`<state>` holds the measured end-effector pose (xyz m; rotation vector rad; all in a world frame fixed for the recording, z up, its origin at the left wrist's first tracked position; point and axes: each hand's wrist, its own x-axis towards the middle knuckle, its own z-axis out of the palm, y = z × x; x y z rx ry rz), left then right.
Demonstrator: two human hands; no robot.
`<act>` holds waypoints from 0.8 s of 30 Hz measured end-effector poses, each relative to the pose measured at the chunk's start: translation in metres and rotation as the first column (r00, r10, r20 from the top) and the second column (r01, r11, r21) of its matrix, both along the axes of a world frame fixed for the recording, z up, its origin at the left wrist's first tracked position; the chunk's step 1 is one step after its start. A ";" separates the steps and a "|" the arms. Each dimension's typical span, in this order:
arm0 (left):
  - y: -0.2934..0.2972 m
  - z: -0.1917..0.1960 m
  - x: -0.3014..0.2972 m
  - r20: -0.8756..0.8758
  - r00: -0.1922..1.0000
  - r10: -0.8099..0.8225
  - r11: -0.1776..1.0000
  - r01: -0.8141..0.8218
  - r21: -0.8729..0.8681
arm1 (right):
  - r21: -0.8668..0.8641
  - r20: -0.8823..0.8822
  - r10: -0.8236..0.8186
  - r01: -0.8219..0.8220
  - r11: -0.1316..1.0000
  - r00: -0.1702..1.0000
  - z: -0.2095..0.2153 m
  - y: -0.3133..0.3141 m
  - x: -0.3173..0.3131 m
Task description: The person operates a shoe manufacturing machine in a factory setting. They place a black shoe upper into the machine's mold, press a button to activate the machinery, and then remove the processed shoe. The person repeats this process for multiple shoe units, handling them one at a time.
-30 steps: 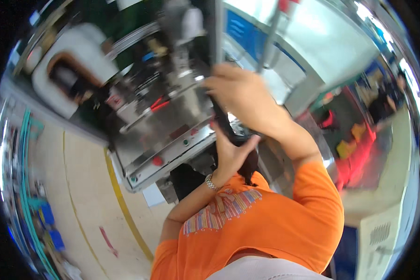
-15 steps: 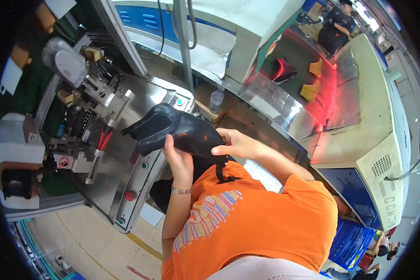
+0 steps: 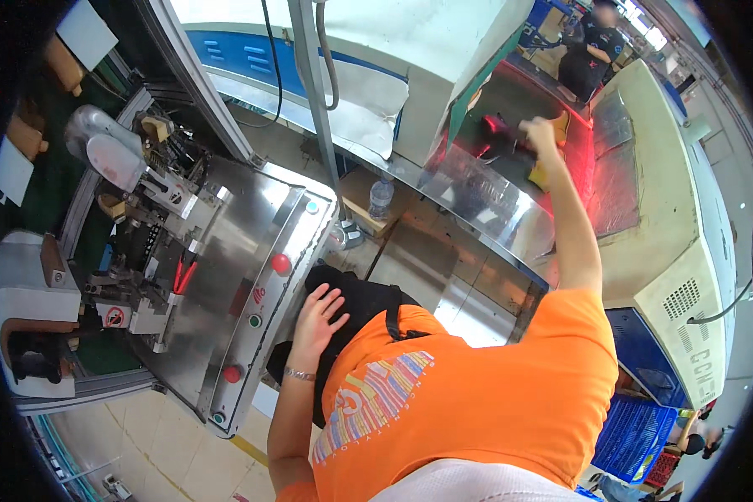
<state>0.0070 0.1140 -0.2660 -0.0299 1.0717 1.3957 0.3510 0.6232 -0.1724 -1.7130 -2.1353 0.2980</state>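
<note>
My left hand is open with its fingers spread, holding nothing. It hovers over my dark-clad leg, beside the front edge of a steel machine table. My right arm reaches far forward to the right, into a red-lit machine opening. There my right hand has its fingers curled, and what they close on is hidden. Just left of it lies a dark shoe upper with a red glow on it. Yellow shoe-shaped pieces show partly behind the hand and forearm.
The table carries red push buttons, red-handled pliers and a clamping mechanism. A metal post stands ahead, near a plastic bottle. The cream machine housing fills the right. Another person stands beyond it.
The black boot upper has left my left hand, which now spreads open. My right hand has swung forward and right into the red-lit opening. Where that upper is now cannot be made out.
</note>
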 end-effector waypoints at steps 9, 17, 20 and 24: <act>-0.020 0.011 -0.030 -0.520 0.814 0.258 0.966 -0.230 0.120 | -0.472 -0.788 -0.377 -0.082 0.878 0.487 -0.077 0.039 -0.061; -0.028 -0.011 -0.059 -0.881 -0.442 -0.166 0.944 -0.330 -0.012 | -0.454 -0.844 -0.145 -0.544 0.706 0.516 -0.159 -0.172 -0.219; -0.029 -0.026 -0.059 -0.808 -0.512 -0.292 0.908 -0.414 -0.066 | -0.339 -0.767 0.000 -0.405 0.849 0.642 -0.166 -0.200 -0.282; -0.031 -0.036 -0.057 -0.768 -0.558 -0.314 0.903 -0.425 -0.060 | -0.309 -0.639 0.064 -0.332 0.891 0.767 -0.166 -0.229 -0.359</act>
